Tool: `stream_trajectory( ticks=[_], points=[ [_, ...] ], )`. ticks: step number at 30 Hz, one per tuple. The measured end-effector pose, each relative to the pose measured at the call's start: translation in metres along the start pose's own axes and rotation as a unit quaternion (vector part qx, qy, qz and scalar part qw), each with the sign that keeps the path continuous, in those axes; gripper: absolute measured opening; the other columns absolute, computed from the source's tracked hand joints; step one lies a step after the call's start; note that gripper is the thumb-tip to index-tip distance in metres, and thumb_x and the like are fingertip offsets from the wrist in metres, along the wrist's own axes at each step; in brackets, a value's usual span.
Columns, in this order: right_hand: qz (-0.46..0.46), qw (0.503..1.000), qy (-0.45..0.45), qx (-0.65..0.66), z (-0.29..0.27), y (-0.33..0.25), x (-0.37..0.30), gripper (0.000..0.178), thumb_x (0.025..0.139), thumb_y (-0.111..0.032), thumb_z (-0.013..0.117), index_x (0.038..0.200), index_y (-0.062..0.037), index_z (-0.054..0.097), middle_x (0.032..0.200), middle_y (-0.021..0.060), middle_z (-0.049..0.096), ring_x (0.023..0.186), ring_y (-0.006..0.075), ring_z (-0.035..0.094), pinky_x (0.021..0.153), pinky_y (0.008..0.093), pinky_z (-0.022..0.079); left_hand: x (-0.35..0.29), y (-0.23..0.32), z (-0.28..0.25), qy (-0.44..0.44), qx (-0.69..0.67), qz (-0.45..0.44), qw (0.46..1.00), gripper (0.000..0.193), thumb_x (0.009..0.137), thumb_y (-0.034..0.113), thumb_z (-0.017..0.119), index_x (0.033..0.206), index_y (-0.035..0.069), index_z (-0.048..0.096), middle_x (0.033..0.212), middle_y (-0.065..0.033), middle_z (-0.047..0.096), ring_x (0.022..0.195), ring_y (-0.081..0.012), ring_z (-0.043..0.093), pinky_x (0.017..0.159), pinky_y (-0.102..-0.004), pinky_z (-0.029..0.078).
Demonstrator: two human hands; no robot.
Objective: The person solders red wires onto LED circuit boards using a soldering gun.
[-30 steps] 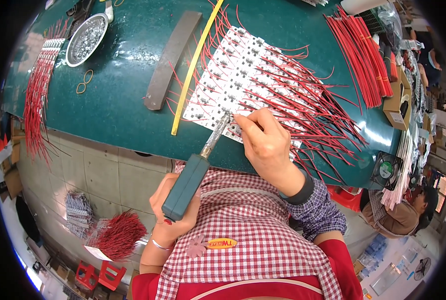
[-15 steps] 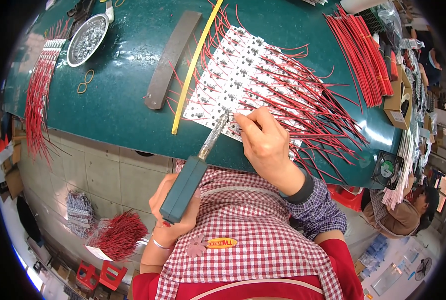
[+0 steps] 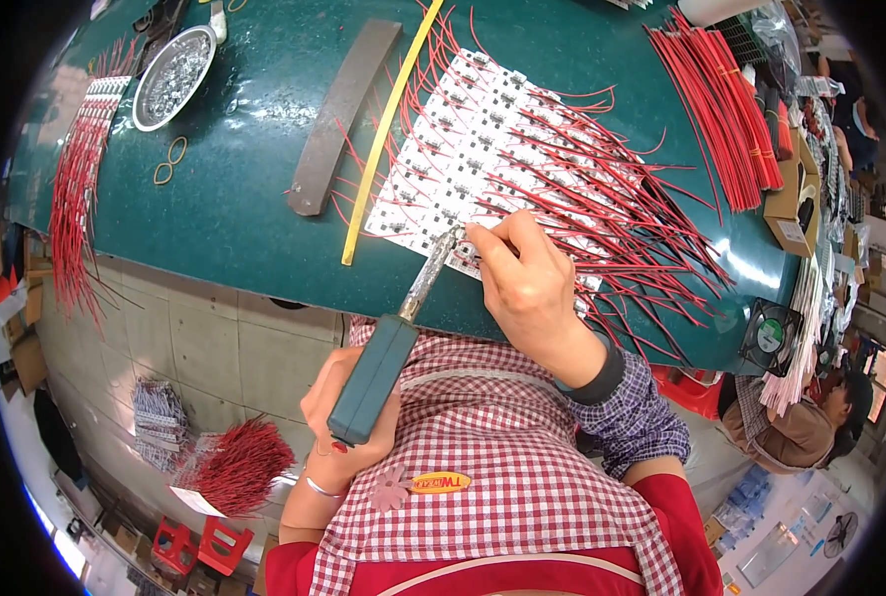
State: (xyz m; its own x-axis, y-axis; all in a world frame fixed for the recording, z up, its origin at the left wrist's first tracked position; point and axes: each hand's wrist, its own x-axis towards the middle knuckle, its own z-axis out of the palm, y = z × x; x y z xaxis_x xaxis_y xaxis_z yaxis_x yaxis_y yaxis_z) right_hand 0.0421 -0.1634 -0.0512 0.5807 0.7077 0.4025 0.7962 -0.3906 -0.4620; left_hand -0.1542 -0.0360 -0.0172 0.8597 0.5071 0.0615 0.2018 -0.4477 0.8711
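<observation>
My left hand (image 3: 322, 397) is closed round the green handle of a soldering iron (image 3: 375, 379). The iron's metal shaft points up and away, its tip on or just above the near edge of a white circuit board panel (image 3: 468, 164). Rows of small black parts cover the panel, and many red and dark wires (image 3: 612, 214) fan out over its right side. My right hand (image 3: 532, 288) is pinched shut at the panel's near edge, thumb and forefinger beside the iron's tip. Whatever lies between those fingertips is too small to make out.
Left of the panel lie a yellow strip (image 3: 388, 134) and a flat brown bar (image 3: 345, 119). A metal bowl (image 3: 147, 117) and a wired panel (image 3: 77, 164) are farther left. Red wire bundles (image 3: 716, 109), a cardboard box (image 3: 786, 219) and a small fan (image 3: 769, 338) line the right side.
The iron's handle and my left hand have shifted slightly to the right, and the tip has moved a little closer to my right fingertips. My right hand has hardly moved.
</observation>
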Motion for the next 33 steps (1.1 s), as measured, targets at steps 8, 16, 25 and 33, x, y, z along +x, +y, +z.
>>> stream_trajectory(
  ticks=[8, 16, 25, 33],
  points=[
    [-0.019, 1.0, 0.007, -0.022, 0.002, -0.001, 0.001, 0.03, 0.072, 0.008, 0.072, 0.101, 0.0003, 0.072, 0.078, 0.0074, 0.051, 0.064, 0.0222, 0.059, 0.052, 0.0355, 0.047, -0.001, -0.002, 0.0, -0.006, -0.01, 0.003, 1.0, 0.02, 0.069, -0.009, 0.07, 0.088, -0.004, 0.067, 0.088, -0.0151, 0.065, 0.076, -0.0311, 0.067, 0.066, -0.0344, 0.055],
    [-0.02, 0.999, 0.003, -0.036, 0.002, -0.002, 0.001, 0.027, 0.073, 0.007, 0.073, 0.099, 0.0, 0.071, 0.079, 0.0076, 0.052, 0.064, 0.0223, 0.059, 0.051, 0.0355, 0.048, -0.023, -0.026, 0.001, -0.016, -0.034, -0.014, 0.999, 0.018, 0.072, -0.006, 0.072, 0.09, -0.005, 0.068, 0.085, -0.0147, 0.064, 0.069, -0.0298, 0.064, 0.06, -0.0348, 0.052],
    [-0.009, 0.999, -0.013, -0.033, 0.0, -0.002, -0.001, 0.026, 0.074, 0.005, 0.07, 0.099, 0.0003, 0.07, 0.083, 0.0086, 0.052, 0.069, 0.0229, 0.06, 0.053, 0.0343, 0.049, -0.035, -0.031, -0.004, -0.006, -0.025, -0.042, 0.999, 0.026, 0.074, -0.004, 0.073, 0.099, -0.007, 0.069, 0.097, -0.0195, 0.069, 0.08, -0.0315, 0.07, 0.071, -0.0349, 0.056],
    [0.061, 0.991, -0.002, 0.118, -0.009, 0.003, -0.007, 0.038, 0.073, 0.014, 0.069, 0.108, -0.0017, 0.071, 0.094, 0.0119, 0.058, 0.077, 0.0244, 0.061, 0.063, 0.0332, 0.051, -0.037, -0.033, -0.004, -0.005, -0.018, -0.037, 0.999, 0.027, 0.074, -0.004, 0.073, 0.101, -0.007, 0.069, 0.099, -0.0202, 0.069, 0.081, -0.0314, 0.071, 0.072, -0.0349, 0.057]
  ],
)
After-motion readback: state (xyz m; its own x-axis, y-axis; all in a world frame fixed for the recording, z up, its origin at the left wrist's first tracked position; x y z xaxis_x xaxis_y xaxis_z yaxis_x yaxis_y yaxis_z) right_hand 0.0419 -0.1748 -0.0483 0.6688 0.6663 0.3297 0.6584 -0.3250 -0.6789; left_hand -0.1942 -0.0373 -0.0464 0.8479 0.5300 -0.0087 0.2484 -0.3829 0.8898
